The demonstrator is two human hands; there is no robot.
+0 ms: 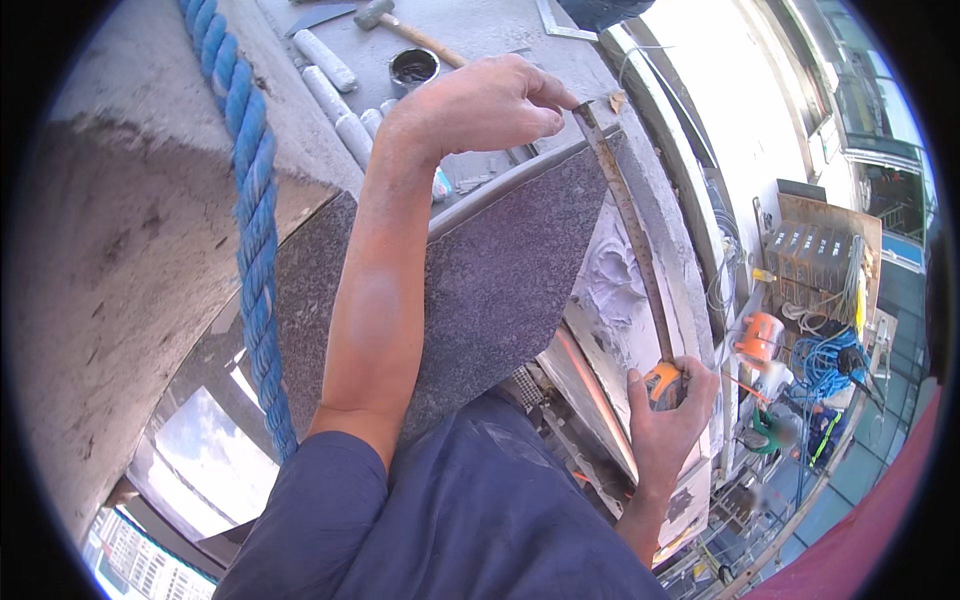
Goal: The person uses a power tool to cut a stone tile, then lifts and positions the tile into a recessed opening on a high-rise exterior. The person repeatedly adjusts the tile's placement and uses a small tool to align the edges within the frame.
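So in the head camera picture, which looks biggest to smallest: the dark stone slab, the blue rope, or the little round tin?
1. Dark stone slab
2. Blue rope, long but thin, and nearer the camera
3. Round tin, clearly smallest, though farthest away

Your left hand [480, 105] is pinching the far end of the tape blade [628, 215] at the top edge of the stone slab [500, 280], while your right hand [672, 405] is gripping the tape measure case [662, 382] below, at the slab's lower right corner. The blade is running along the slab's right edge. A rope [255, 230] is hanging to the left of your left forearm. Beyond your left hand, a small can [413, 68], a hammer [400, 25] and several tubes [330, 75] are lying on the ledge [480, 30].
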